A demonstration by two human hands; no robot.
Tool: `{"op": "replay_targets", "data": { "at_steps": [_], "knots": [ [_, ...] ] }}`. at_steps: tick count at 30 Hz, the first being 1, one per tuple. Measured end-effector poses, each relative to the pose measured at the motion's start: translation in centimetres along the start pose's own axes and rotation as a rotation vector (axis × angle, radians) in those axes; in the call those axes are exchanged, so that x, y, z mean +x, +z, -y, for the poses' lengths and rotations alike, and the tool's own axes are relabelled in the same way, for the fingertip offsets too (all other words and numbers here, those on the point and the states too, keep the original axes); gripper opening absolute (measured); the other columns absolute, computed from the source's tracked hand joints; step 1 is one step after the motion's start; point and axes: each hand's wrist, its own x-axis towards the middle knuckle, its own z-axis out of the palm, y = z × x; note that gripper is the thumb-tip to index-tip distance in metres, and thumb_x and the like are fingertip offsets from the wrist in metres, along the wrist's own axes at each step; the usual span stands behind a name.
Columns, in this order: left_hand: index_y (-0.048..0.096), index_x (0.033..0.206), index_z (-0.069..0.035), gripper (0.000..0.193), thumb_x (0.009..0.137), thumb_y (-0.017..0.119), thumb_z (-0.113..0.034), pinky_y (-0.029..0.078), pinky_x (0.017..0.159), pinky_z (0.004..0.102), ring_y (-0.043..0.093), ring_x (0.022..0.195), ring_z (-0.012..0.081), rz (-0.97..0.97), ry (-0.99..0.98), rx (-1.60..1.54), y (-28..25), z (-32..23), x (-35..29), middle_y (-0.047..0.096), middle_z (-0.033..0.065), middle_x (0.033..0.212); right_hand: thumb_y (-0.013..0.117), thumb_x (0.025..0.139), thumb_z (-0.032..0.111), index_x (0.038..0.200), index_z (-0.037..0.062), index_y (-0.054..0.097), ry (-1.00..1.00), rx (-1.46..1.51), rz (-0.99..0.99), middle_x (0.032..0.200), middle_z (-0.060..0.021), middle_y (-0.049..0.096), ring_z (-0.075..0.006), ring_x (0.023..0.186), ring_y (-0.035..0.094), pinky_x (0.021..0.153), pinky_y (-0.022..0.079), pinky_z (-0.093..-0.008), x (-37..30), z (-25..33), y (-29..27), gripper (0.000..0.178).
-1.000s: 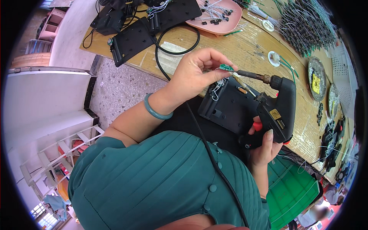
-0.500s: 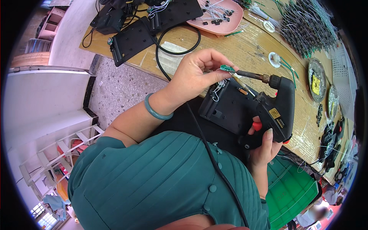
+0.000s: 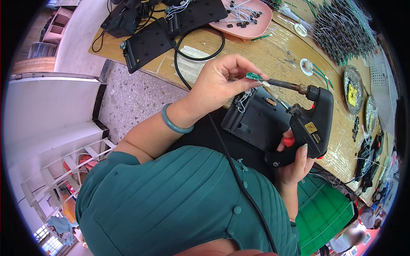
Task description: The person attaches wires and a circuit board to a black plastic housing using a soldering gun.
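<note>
Circuit board (image 3: 253, 76) at upper centre: our left hand (image 3: 215, 83) pinches it; our right hand (image 3: 294, 165) curls around a soldering gun (image 3: 320, 121), centre-right.

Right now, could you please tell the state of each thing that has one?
Black pistol-shaped soldering tool: gripped in right hand, trigger press unclear.
Small green circuit board: pinched in left hand, by the tool's tip.
Flat black plastic panel: thin white wires at one end.
Pink plastic tray: holding black-ended white wires.
Silver metal dish: holding yellow block.
</note>
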Motion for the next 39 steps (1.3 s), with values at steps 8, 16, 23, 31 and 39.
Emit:
{"op": "replay_targets", "data": {
  "at_steps": [8,16,23,31,39],
  "knots": [
    [0.056,0.099,0.000,0.019,0.082,0.061,0.007,0.050,0.086,0.0264,0.062,0.095,0.0141,-0.001,-0.009,-0.017,-0.1,0.1,0.0,0.066,0.0119,0.101,0.047,0.091,0.023,0.111,-0.0086,0.049,-0.047,-0.106,0.000,0.091,-0.0206,0.059,-0.0196,0.067,0.055,0.059,0.047,-0.0288,-0.4,0.2,0.5,0.037],
    [0.055,0.099,0.000,0.019,0.083,0.059,0.008,0.050,0.086,0.0269,0.062,0.095,0.0150,0.002,-0.018,0.004,-0.1,0.1,0.0,0.065,0.0135,0.103,0.055,0.087,0.017,0.128,-0.0061,0.037,0.029,-0.074,0.052,0.098,-0.0212,0.061,-0.0205,0.077,0.059,0.067,0.050,-0.0313,-0.7,0.0,-0.7,0.051],
    [0.055,0.099,0.000,0.021,0.081,0.057,0.011,0.050,0.086,0.0277,0.063,0.097,0.0161,0.003,-0.028,0.003,-0.1,0.1,0.0,0.065,0.0150,0.103,0.056,0.086,0.016,0.128,-0.0059,0.037,0.014,-0.094,0.082,0.099,-0.0208,0.060,-0.0203,0.078,0.059,0.067,0.050,-0.0315,-0.7,0.1,-0.7,0.050],
    [0.055,0.098,-0.001,0.021,0.081,0.057,0.011,0.050,0.086,0.0277,0.062,0.096,0.0157,0.004,-0.017,0.001,-0.2,0.3,0.0,0.065,0.0142,0.104,0.051,0.090,0.023,0.110,-0.0089,0.049,-0.031,-0.173,-0.009,0.090,-0.0199,0.059,-0.0197,0.070,0.056,0.059,0.047,-0.0288,-0.4,0.6,0.3,0.037],
    [0.055,0.099,-0.001,0.020,0.082,0.059,0.010,0.050,0.086,0.0279,0.062,0.096,0.0151,0.022,0.001,0.013,-0.3,0.4,0.0,0.065,0.0132,0.103,0.057,0.087,0.018,0.124,-0.0065,0.040,0.045,-0.021,0.069,0.097,-0.0203,0.061,-0.0206,0.078,0.059,0.067,0.050,-0.0319,-0.5,0.5,-0.6,0.048]
  ]
}}
